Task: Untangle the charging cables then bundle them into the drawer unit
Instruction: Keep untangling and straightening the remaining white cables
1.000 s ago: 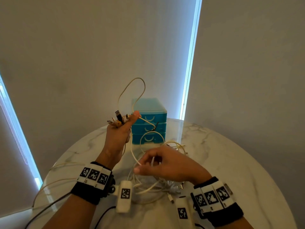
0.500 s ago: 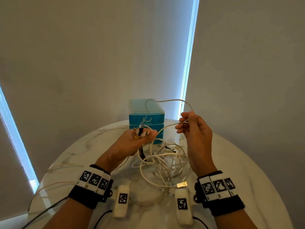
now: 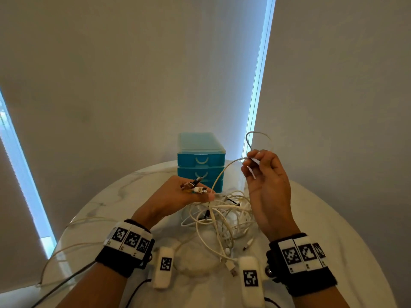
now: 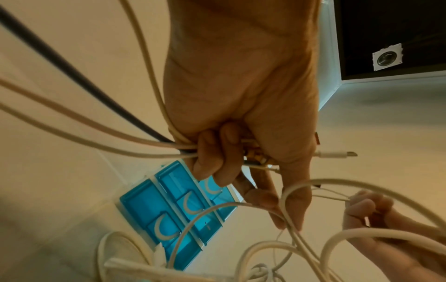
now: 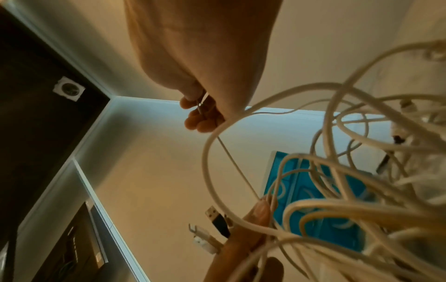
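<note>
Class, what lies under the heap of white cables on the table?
Under the cable heap only the marble table shows through the gaps. Whatever sits beneath the densest loops is covered. The drawer unit stands behind the heap, not under it.

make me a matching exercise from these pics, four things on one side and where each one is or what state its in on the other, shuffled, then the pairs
Things
1. drawer unit
2. left hand
3. right hand
4. cable pile

States
A. pinches one raised white cable loop
B. lies tangled on the table between the hands
C. stands at the table's far edge, drawers closed
D. grips a bunch of cable plugs

Pairs: 1-C, 2-D, 3-A, 4-B
</note>
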Available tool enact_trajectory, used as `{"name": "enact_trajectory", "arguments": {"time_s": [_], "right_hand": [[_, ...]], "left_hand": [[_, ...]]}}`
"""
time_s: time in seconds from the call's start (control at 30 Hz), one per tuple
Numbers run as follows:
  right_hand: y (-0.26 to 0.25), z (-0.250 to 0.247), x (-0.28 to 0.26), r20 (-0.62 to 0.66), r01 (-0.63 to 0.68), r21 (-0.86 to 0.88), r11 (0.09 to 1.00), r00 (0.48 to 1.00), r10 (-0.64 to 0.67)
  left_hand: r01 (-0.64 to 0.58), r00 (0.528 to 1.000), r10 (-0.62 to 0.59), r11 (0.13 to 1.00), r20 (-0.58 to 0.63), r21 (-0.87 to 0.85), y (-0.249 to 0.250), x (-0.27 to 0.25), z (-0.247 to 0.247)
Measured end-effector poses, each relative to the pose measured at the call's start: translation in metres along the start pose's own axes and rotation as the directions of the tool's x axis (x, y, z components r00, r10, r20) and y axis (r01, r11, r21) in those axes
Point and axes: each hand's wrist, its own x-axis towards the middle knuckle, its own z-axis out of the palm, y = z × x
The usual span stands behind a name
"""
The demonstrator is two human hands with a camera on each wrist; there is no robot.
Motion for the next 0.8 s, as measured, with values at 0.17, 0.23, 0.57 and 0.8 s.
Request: {"name": "enact_trajectory", "arguments": {"time_s": [0.17, 0.23, 0.57, 0.8], "right_hand": [[0.028, -0.003, -0.007, 0.076, -0.282, -0.372, 0.884, 0.94, 0.332], [0.037, -0.006, -0.012, 0.135, -0.279, -0.628, 0.726, 0.88, 0.455], [0.026, -0.027, -0.001, 0.199, -0.013, -0.782, 0.624, 0.942, 0.269], [0.044, -0.011, -0.013, 0.403, 0.271, -0.849, 0.453, 0.888, 0.223]], "left_hand": [[-0.08, 0.977, 0.038, 0.978, -0.21, -0.195, -0.001, 0.002, 0.001], [-0.129, 0.959, 0.054, 0.957, -0.277, -0.259, -0.001, 0.001, -0.001], [-0.269, 0.853, 0.051, 0.896, -0.519, -0.354, 0.002, -0.001, -0.001], [-0.24, 0.948, 0.157, 0.923, -0.277, -0.3, 0.021, -0.014, 0.006]]}}
